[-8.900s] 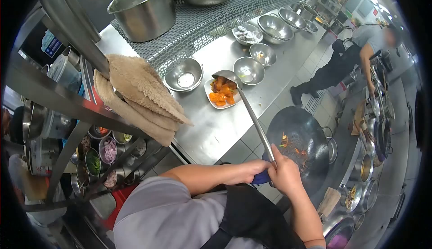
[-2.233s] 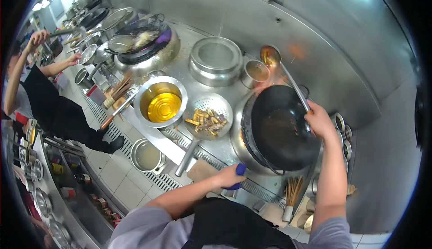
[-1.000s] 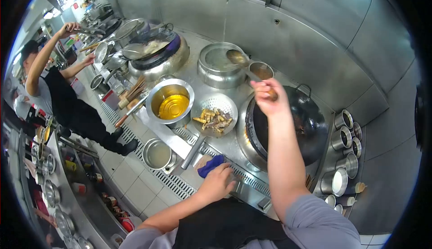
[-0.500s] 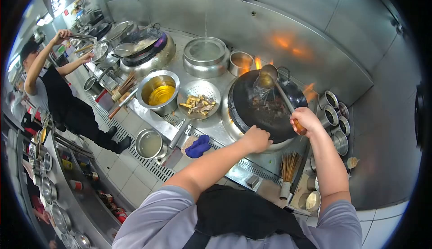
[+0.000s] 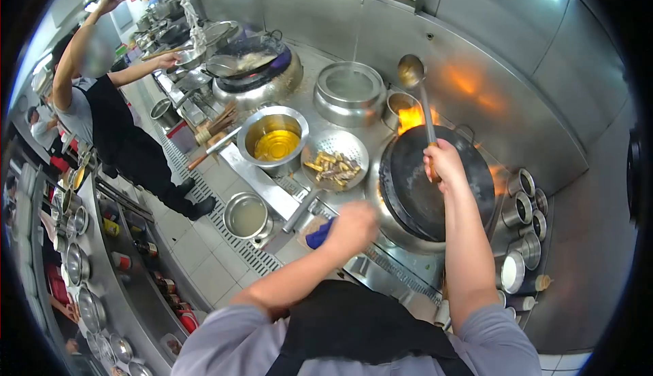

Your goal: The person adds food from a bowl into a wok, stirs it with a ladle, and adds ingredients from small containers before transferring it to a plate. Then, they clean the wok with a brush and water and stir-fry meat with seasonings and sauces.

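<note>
Steel ladle (image 5: 411,72): handle clasped in my right hand (image 5: 443,162), shaft running away from me, bowl beyond wok (image 5: 411,196) rim. My left hand (image 5: 350,225) blurred over blue cloth (image 5: 317,235); grip unreadable.

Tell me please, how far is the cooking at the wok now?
Done: the wok sits over flames. In hand: the right hand holds a filled ladle raised; the left hand, blurred, is by the blue cloth. Left, probably: the fried pieces wait in the strainer.
</note>
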`<action>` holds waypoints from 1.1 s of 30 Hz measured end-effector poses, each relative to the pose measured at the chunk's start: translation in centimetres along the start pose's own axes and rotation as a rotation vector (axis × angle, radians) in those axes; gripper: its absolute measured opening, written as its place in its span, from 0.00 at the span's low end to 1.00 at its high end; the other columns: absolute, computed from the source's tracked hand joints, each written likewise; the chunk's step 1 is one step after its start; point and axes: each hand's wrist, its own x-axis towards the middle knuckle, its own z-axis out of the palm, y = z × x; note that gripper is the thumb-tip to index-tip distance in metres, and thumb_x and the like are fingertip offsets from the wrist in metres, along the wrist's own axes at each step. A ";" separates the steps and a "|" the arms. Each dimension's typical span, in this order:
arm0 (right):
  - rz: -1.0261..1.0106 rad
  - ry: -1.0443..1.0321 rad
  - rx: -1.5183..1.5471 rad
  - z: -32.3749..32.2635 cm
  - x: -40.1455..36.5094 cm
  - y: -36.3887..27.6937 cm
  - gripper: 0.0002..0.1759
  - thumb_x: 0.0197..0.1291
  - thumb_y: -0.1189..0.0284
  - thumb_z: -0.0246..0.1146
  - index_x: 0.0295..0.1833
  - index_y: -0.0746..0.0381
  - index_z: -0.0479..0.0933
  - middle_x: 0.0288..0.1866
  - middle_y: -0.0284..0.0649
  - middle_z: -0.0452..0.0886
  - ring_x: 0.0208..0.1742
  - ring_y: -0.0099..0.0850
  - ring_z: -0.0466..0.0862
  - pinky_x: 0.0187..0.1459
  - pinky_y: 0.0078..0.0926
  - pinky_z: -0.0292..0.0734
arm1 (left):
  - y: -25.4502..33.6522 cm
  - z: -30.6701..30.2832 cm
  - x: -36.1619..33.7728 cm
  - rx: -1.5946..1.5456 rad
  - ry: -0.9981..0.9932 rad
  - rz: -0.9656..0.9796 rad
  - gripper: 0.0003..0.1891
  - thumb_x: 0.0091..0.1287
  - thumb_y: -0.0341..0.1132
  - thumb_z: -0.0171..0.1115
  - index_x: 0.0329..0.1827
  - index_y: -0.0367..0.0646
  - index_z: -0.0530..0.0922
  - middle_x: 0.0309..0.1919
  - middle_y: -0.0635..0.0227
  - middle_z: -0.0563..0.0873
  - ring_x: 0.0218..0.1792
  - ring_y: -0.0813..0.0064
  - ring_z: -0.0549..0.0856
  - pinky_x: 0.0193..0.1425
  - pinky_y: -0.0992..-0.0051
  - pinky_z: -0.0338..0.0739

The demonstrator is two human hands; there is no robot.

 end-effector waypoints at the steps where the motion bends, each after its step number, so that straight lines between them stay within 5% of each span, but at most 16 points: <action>1: 0.032 -0.026 0.011 1.3 2.1 -0.4 0.02 0.56 0.77 0.55 0.34 0.60 0.69 0.19 0.31 0.69 0.12 0.23 0.69 0.12 0.24 0.63 | -3.3 -0.6 -1.9 0.111 -0.056 -0.213 0.19 0.50 0.34 0.67 0.45 0.37 0.77 0.47 0.51 0.79 0.51 0.52 0.77 0.56 0.58 0.71; 3: 0.074 -0.037 -0.008 4.3 7.1 0.1 0.02 0.54 0.75 0.56 0.30 0.59 0.69 0.18 0.31 0.69 0.13 0.23 0.70 0.12 0.24 0.62 | -8.3 -1.0 -6.0 0.397 -0.047 -0.478 0.28 0.56 0.40 0.64 0.58 0.37 0.70 0.52 0.50 0.77 0.51 0.52 0.77 0.57 0.58 0.71; 4: 0.063 -0.036 -0.055 6.6 8.8 0.1 0.05 0.56 0.74 0.55 0.27 0.58 0.69 0.17 0.30 0.70 0.12 0.22 0.69 0.13 0.23 0.63 | -9.2 -1.8 -6.9 0.418 -0.271 -0.661 0.30 0.60 0.38 0.60 0.66 0.39 0.65 0.56 0.49 0.74 0.52 0.54 0.78 0.52 0.58 0.74; 9: 0.124 0.023 -0.265 14.5 16.2 2.3 0.07 0.53 0.75 0.56 0.24 0.61 0.68 0.16 0.34 0.69 0.13 0.28 0.71 0.13 0.28 0.62 | -11.8 -2.4 -9.9 0.169 -0.499 -0.736 0.36 0.61 0.36 0.57 0.74 0.44 0.57 0.49 0.43 0.78 0.40 0.50 0.84 0.43 0.58 0.80; 11: 0.339 -0.151 0.147 15.3 18.4 3.0 0.07 0.52 0.76 0.57 0.24 0.60 0.67 0.15 0.33 0.69 0.14 0.26 0.72 0.14 0.27 0.63 | -10.6 -4.2 -10.7 0.154 -0.458 -0.640 0.36 0.62 0.30 0.52 0.76 0.46 0.54 0.43 0.41 0.80 0.37 0.47 0.84 0.44 0.57 0.79; 12: 0.527 -0.190 0.587 15.1 19.6 2.7 0.08 0.53 0.77 0.57 0.24 0.59 0.66 0.16 0.32 0.69 0.15 0.25 0.72 0.17 0.23 0.64 | -10.2 -5.1 -10.9 0.155 -0.456 -0.652 0.36 0.62 0.30 0.52 0.76 0.46 0.54 0.43 0.41 0.80 0.37 0.47 0.84 0.44 0.57 0.79; 13: 0.517 -0.271 0.803 14.7 19.5 2.4 0.08 0.53 0.77 0.57 0.24 0.59 0.66 0.17 0.32 0.70 0.16 0.24 0.73 0.18 0.21 0.64 | -9.9 -6.0 -10.9 0.129 -0.509 -0.686 0.35 0.62 0.30 0.51 0.75 0.48 0.55 0.44 0.41 0.79 0.38 0.47 0.84 0.44 0.57 0.79; 16: 0.500 -0.377 1.104 13.8 17.0 0.7 0.05 0.55 0.78 0.55 0.34 0.65 0.66 0.21 0.32 0.70 0.18 0.22 0.72 0.18 0.18 0.63 | -10.6 -6.1 -11.3 0.095 -0.538 -0.727 0.34 0.63 0.30 0.47 0.75 0.50 0.56 0.46 0.40 0.78 0.39 0.46 0.84 0.44 0.56 0.79; 19: 0.441 -0.395 1.327 12.8 13.0 -0.1 0.20 0.55 0.79 0.55 0.52 0.74 0.58 0.21 0.32 0.69 0.18 0.22 0.71 0.17 0.18 0.63 | -11.4 -5.7 -11.7 0.101 -0.530 -0.678 0.34 0.63 0.33 0.51 0.76 0.49 0.55 0.47 0.41 0.78 0.40 0.47 0.84 0.44 0.57 0.80; 22: 0.401 -0.468 1.395 10.0 8.4 -0.5 0.20 0.56 0.78 0.55 0.53 0.75 0.60 0.25 0.33 0.70 0.18 0.21 0.70 0.16 0.18 0.62 | -11.2 -7.4 -10.6 0.176 -0.545 -0.616 0.35 0.63 0.39 0.56 0.75 0.48 0.58 0.47 0.44 0.77 0.41 0.49 0.84 0.44 0.58 0.80; 24: 0.370 -0.446 1.413 7.3 4.3 -0.7 0.20 0.58 0.76 0.54 0.53 0.77 0.63 0.26 0.33 0.70 0.18 0.20 0.68 0.15 0.18 0.62 | -11.4 -7.7 -10.6 0.260 -0.256 -0.390 0.33 0.62 0.43 0.61 0.70 0.46 0.64 0.46 0.49 0.77 0.42 0.51 0.83 0.44 0.58 0.80; 26: 0.318 -0.495 1.360 4.4 0.2 -0.5 0.21 0.60 0.73 0.53 0.54 0.78 0.66 0.26 0.33 0.70 0.17 0.20 0.67 0.14 0.18 0.61 | -10.2 -9.0 -9.2 0.210 -0.262 -0.394 0.30 0.61 0.42 0.61 0.67 0.43 0.66 0.45 0.50 0.78 0.43 0.52 0.83 0.45 0.58 0.79; 33: 0.368 -0.199 1.000 -4.8 -11.7 2.0 0.19 0.59 0.72 0.51 0.52 0.71 0.72 0.23 0.33 0.71 0.14 0.23 0.68 0.11 0.22 0.61 | -5.5 -7.5 -5.3 -0.093 -0.252 -0.276 0.22 0.62 0.41 0.61 0.58 0.42 0.74 0.44 0.54 0.79 0.41 0.52 0.83 0.45 0.58 0.79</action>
